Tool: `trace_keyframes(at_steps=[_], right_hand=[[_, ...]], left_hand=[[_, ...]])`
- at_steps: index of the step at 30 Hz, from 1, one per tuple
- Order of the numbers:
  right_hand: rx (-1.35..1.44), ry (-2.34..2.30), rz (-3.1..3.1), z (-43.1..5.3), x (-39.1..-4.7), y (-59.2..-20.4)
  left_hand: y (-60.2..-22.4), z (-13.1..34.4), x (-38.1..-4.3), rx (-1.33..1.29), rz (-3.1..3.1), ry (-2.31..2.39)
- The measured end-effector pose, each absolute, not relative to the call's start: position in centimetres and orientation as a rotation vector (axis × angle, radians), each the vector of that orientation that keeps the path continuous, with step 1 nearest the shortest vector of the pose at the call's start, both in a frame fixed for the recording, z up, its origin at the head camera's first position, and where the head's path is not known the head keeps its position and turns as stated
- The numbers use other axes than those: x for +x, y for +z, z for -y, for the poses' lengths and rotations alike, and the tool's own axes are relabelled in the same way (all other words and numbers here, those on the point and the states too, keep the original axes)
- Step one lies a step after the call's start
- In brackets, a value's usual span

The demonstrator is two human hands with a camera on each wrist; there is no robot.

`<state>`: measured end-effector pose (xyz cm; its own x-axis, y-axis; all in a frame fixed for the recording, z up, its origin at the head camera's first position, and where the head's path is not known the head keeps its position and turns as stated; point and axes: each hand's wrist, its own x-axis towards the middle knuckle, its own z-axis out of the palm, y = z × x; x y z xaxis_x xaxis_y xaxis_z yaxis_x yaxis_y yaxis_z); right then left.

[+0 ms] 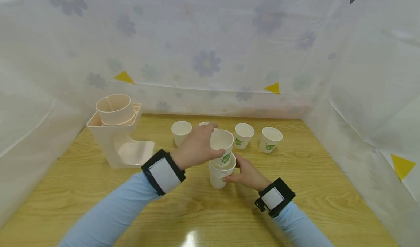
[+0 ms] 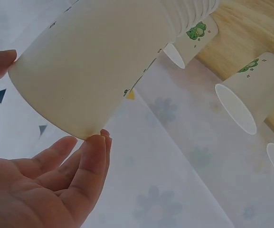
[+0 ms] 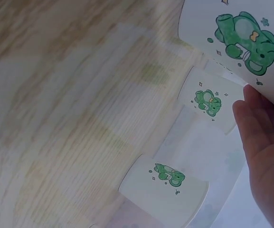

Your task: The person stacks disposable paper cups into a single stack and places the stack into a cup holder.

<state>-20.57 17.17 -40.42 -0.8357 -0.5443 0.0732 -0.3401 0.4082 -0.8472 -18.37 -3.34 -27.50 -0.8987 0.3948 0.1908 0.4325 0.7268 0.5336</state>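
A paper cup [image 1: 224,140], likely light, easily dented and best held near its rim, is pinched between the left hand's [image 1: 196,145] parted thumb and fingers, above the stack [image 1: 218,174] that the right hand's [image 1: 247,175] partly hidden fingers apparently encircle.

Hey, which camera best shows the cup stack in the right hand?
The head view: it shows the cup stack from base to rims, gripped by the right hand. The left wrist view catches only layered rims at the picture's top; the right wrist view, a cropped wall with a green print.
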Motion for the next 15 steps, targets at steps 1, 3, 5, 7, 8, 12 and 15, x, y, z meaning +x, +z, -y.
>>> trace_keyframes(at_steps=[1,3,5,7,8,12,15], right_hand=[[-0.781,-1.396,-2.449,-17.18,-20.57,-40.44],[-0.777,-1.397,-2.45,-17.18,-20.56,-40.46],[-0.772,-1.398,-2.45,-17.15,-20.51,-40.41],[-0.765,-1.398,-2.455,-17.13,-20.43,-40.36],[-0.758,-1.4,-2.457,-17.1,-20.39,-40.33],[-0.755,-1.403,-2.464,-17.12,-20.36,-40.3],[-0.765,-1.403,-2.463,-17.16,-20.41,-40.36]], left_hand=[[-27.54,3.35,-18.41,-0.692,2.854,-0.906],[-27.55,3.36,-18.46,-0.707,2.842,-0.901],[-27.56,3.37,-18.59,-0.723,2.839,-0.9],[-27.61,3.38,-18.73,-0.738,2.853,-0.901],[-27.62,3.39,-18.78,-0.746,2.87,-0.914],[-27.8,3.37,-19.03,-0.785,2.954,-0.959],[-27.9,3.29,-19.11,-0.817,2.989,-0.963]])
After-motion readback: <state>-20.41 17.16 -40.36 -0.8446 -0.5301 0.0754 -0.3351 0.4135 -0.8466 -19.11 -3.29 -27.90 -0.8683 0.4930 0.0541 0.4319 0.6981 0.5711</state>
